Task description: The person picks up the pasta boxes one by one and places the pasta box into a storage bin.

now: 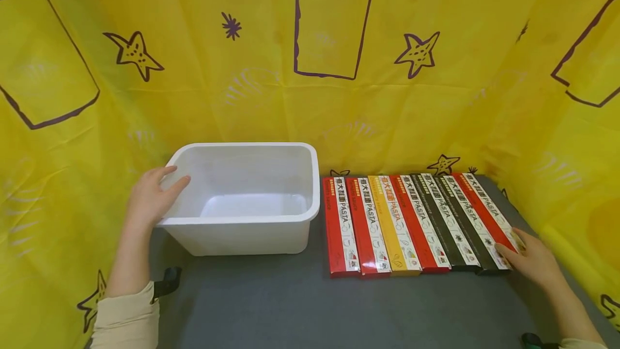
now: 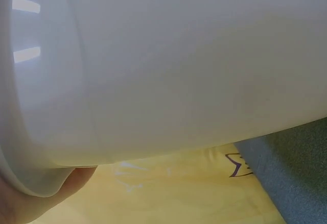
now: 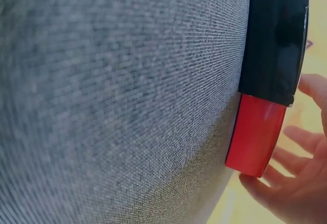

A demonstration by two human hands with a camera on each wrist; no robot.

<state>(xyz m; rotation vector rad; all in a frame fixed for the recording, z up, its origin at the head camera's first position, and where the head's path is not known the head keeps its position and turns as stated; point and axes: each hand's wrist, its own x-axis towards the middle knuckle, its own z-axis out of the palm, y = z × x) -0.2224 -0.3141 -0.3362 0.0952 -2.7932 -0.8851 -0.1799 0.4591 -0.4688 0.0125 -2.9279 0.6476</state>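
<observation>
My left hand (image 1: 151,198) grips the left rim of a white plastic bin (image 1: 237,236), its thumb over the inner side. In the left wrist view the bin wall (image 2: 179,71) fills most of the picture, and part of the hand (image 2: 56,196) shows beneath the rim. On the right, my right hand (image 1: 533,260) is at the near end of the rightmost red pasta box (image 1: 484,203). The right wrist view has a fingertip touching the lower edge of that red box (image 3: 256,134). The thumb lies near the adjacent black pasta box (image 3: 273,43).
Several long pasta boxes lie side by side, including a red one (image 1: 335,230) at the left end and a yellow one (image 1: 387,230). Beneath everything is a dark grey tabletop (image 1: 290,306). A yellow patterned cloth (image 1: 261,112) hangs behind and at both sides.
</observation>
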